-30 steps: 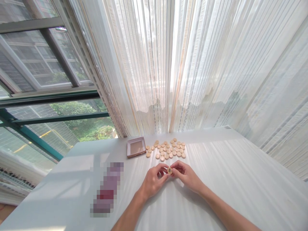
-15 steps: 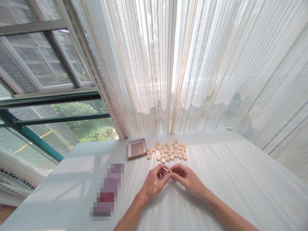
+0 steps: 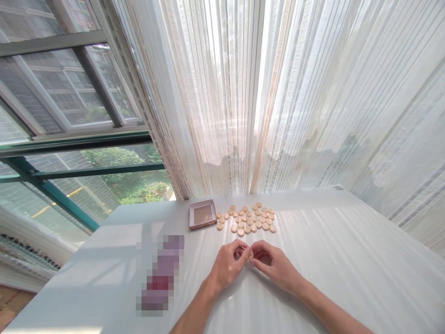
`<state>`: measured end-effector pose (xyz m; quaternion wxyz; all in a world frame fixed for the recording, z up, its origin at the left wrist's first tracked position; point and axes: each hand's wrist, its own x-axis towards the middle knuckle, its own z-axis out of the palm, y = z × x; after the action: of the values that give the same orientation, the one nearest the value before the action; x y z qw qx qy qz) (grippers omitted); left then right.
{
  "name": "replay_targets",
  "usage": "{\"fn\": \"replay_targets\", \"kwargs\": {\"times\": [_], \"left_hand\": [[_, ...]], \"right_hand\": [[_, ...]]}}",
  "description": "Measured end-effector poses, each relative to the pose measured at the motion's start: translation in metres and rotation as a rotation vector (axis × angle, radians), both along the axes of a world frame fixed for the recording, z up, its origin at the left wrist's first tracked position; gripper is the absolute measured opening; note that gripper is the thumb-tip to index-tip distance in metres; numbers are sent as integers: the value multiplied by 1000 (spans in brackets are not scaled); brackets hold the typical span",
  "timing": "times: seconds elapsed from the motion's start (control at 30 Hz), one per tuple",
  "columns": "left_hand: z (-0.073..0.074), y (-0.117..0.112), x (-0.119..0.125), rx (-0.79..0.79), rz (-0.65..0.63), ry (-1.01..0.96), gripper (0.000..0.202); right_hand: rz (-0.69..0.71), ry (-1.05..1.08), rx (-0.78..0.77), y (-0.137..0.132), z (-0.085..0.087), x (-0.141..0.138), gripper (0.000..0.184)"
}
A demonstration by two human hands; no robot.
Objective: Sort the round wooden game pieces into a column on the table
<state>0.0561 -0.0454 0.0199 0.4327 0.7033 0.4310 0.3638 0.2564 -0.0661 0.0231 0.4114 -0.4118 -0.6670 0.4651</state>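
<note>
Xiangqi piece (image 3: 251,255) in the middle: the left hand (image 3: 227,264) and the right hand (image 3: 276,264) meet above the desk (image 3: 330,260), each grip closed on its rim by thumb and fingertips, one from either side. Anything so small leaves room for little more than a pinch, and this hold seems suited to turning it or viewing its face, though the mark is too small to read here. The other pieces (image 3: 250,221) lie in a loose cluster just beyond the hands, probably spread so that each can be lifted singly. A shallow box (image 3: 203,215) stands just beside the cluster's left end, perhaps as their container. A pixelated purple item (image 3: 165,264) lies left of the hands.
</note>
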Motion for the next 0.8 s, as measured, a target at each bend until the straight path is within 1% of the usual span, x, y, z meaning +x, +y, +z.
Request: {"fn": "replay_targets", "kwargs": {"times": [0.13,0.3,0.4,0.63,0.8], "left_hand": [[0,0,-1,3,9,-9,34],[1,1,-2,49,-32,7,29],[3,0,-2,57,-23,16,31],[9,-2,-1,42,-47,-1,27],[6,-3,0,51,-31,29,27]], "right_hand": [[-24,-1,2,0,2,0,22],[-50,13,-3,2,4,3,26],[-60,31,-14,4,3,4,28],[-36,74,-46,5,1,5,30],[-50,70,-37,5,-3,4,31]]}}
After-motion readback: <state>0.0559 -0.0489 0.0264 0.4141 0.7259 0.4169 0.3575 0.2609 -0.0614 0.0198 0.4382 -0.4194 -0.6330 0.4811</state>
